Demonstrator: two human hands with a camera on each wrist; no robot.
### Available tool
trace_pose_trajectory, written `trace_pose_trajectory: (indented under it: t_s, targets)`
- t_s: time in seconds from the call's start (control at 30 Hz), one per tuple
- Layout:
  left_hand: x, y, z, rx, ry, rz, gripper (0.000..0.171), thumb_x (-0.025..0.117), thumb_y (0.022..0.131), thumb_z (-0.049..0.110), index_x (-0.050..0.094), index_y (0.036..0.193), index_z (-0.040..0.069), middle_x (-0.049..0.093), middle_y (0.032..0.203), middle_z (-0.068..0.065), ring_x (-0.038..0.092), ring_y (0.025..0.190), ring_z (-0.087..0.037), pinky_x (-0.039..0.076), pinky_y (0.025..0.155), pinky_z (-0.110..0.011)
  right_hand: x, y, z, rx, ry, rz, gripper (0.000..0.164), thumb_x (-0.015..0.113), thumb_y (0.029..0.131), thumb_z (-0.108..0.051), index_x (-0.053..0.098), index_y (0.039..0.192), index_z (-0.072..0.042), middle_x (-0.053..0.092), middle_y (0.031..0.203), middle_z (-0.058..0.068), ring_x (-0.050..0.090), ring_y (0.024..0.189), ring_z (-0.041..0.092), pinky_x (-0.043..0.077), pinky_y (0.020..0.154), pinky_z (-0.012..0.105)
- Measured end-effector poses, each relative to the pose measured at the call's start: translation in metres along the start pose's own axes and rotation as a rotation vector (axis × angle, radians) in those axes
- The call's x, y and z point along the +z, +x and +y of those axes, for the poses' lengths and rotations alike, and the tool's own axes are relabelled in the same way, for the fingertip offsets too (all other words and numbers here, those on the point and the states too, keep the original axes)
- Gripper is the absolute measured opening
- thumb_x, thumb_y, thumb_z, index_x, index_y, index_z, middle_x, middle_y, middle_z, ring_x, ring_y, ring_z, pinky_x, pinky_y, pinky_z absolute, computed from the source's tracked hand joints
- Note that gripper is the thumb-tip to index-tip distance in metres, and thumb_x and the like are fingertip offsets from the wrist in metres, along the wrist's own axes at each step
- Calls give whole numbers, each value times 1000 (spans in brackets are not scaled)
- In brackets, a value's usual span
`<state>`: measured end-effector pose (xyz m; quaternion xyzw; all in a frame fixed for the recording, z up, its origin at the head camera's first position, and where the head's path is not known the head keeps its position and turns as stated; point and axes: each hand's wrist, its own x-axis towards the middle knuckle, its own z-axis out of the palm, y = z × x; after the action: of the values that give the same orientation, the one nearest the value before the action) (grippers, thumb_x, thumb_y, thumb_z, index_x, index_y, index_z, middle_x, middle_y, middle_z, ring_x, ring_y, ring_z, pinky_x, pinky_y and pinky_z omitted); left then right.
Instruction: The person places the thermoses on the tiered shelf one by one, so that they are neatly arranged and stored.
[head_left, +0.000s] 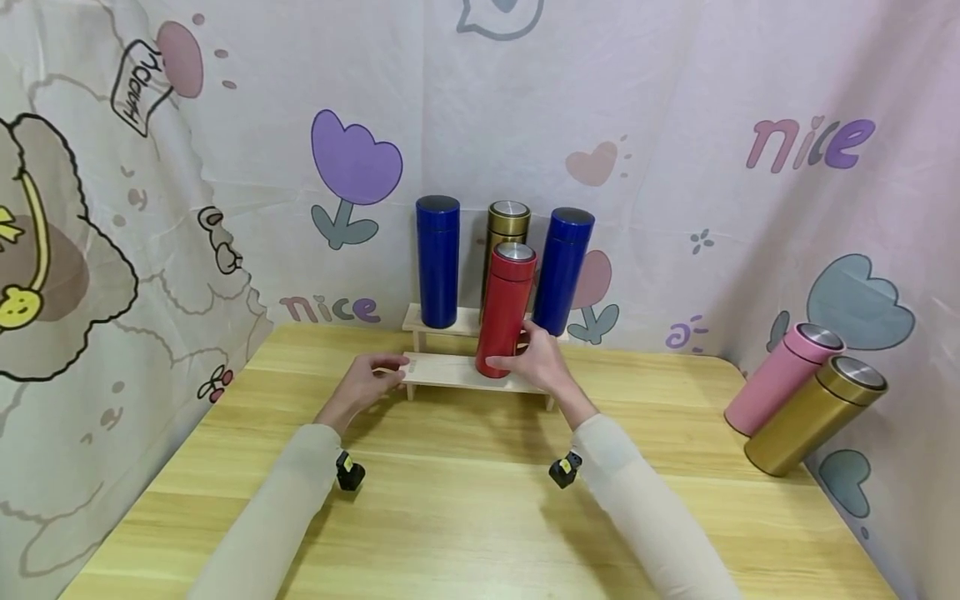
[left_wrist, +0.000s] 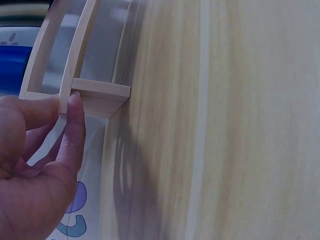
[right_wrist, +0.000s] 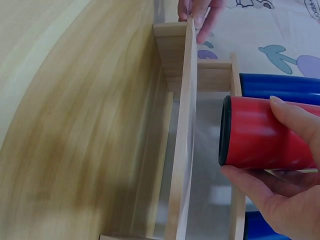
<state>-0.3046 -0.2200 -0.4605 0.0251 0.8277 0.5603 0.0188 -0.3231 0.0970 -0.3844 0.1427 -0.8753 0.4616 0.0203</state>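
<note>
My right hand [head_left: 542, 362] grips a red thermos flask [head_left: 506, 308] low on its body, over the lower step of a two-tier wooden rack [head_left: 446, 370]. In the right wrist view a gap shows between the red flask's black base and the step's board. My left hand [head_left: 367, 385] pinches the left end of that lower board, thumb on one face and fingers on the other. On the upper step a blue flask [head_left: 438, 267] is at the left and another blue flask [head_left: 562, 271] leans at the right. Between them, a gold flask [head_left: 509, 220] is partly hidden behind the red one.
A pink flask [head_left: 783, 379] and a larger gold flask [head_left: 816, 417] are together near the right edge of the wood-grain table [head_left: 465, 508]. A printed cloth [head_left: 652, 83] hangs close behind the rack and along both sides.
</note>
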Motion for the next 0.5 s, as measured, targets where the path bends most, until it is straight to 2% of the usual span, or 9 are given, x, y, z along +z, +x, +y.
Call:
trace_pose_trajectory:
  t_s: [0.33, 0.5]
  targets:
    - [0, 0, 2, 12, -27, -6, 34, 63, 101, 4, 64, 134, -6, 62, 131, -30, 71, 87, -14, 64, 85, -33, 12, 6, -1, 35, -45, 27, 69, 92, 77, -29, 59, 133, -5, 72, 122, 14, 71, 108, 29, 62, 93, 42]
    - [-1, 1, 1, 3, -18, -7, 34, 64, 101, 4, 65, 133, -5, 63, 130, -29, 71, 86, -11, 64, 85, -34, 20, 9, -1, 15, -43, 27, 72, 92, 77, -28, 59, 136, -5, 71, 124, 13, 71, 108, 30, 62, 92, 41]
